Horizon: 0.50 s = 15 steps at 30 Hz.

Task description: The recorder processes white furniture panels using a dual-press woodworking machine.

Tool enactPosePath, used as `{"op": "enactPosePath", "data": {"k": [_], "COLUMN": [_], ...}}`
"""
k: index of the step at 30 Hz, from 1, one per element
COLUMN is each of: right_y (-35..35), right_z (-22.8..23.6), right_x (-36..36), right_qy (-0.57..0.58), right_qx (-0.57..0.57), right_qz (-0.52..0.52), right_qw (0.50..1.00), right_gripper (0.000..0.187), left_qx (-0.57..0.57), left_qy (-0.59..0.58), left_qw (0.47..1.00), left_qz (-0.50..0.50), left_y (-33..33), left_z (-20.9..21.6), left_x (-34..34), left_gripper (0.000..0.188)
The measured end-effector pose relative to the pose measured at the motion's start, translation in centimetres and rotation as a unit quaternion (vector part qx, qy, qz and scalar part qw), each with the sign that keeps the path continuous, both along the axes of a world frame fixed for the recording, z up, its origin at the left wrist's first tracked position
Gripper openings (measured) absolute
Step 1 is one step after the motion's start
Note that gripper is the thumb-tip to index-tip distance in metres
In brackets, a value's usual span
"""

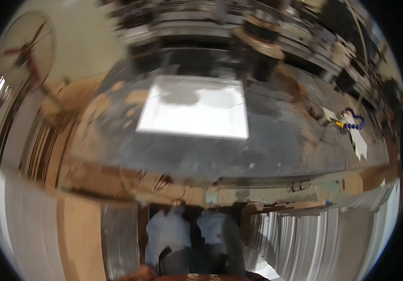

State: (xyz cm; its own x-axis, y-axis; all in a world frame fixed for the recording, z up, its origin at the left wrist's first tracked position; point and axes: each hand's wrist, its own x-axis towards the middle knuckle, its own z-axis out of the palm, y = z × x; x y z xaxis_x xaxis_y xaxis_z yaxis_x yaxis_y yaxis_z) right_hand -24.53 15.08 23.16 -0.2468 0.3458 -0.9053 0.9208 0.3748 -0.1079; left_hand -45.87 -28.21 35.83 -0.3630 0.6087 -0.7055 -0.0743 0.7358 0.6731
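Observation:
A white rectangular panel (197,110) with a raised or recessed border lies flat on the dark machine table (187,152) in front of me. Shadow falls over its far part. My left hand (140,273) shows only as a blurred patch at the lower edge, beside my leg and close to the stack of boards on the left. Its fingers cannot be made out. My right hand is out of view. Neither hand touches the white panel.
Machine heads (262,42) stand over the table's far side. A blue segmented hose (355,121) with a yellow nozzle sits at the right. Stacked boards (82,239) rise on my left, and pale panels (304,239) on my right. A fan (27,51) stands far left.

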Motion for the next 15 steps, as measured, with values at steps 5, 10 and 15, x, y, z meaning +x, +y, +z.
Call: {"op": "enactPosePath", "data": {"k": [5,10,15], "right_y": [4.1,9.6,3.9], "right_z": [3.5,14.7,41.9], "right_x": [1.5,-2.1,-4.8], "right_qy": [0.092,0.286,0.693], "right_qx": [0.028,0.16,0.419], "right_qz": [0.084,0.067,0.217], "right_qw": [0.992,0.942,0.545], "right_gripper": [0.045,0.047,0.037], "left_qx": [0.014,0.143,0.231], "left_qy": [0.07,0.325,0.572], "left_qw": [0.972,0.926,0.786], "left_qz": [-0.223,-0.129,-0.037], "left_y": [2.4,12.0,19.1], "left_z": [2.6,12.6,18.1], "left_x": [-0.8,-7.0,-15.2], "left_gripper": [0.029,0.03,0.029]}}
